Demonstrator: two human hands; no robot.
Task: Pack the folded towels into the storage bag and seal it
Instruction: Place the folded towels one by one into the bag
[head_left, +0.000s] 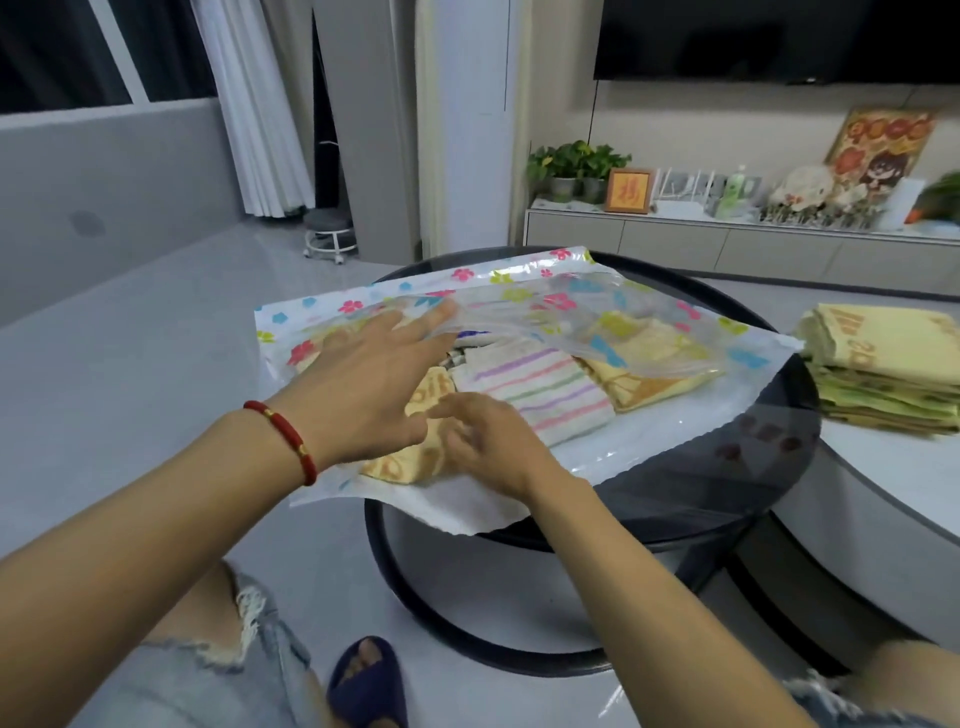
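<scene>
A clear storage bag (524, 278) printed with coloured flowers lies on a round dark glass table (769, 467). Its mouth faces me and gapes. Inside lie a white towel with pastel stripes (540, 387), a yellow towel (644, 358) to its right and an orange-yellow patterned towel (410, 462) at the front left. My left hand (374, 384), with a red bracelet on the wrist, lifts the bag's upper flap with its fingers. My right hand (488, 447) rests with spread fingers on the orange-yellow towel at the bag's mouth.
A stack of folded yellow and green towels (888, 369) sits on a white round table (883, 519) at the right. Behind stand a low cabinet (727, 244) with plants and ornaments, and a wheeled stool (327, 234). My knee and slipper (363, 680) are below.
</scene>
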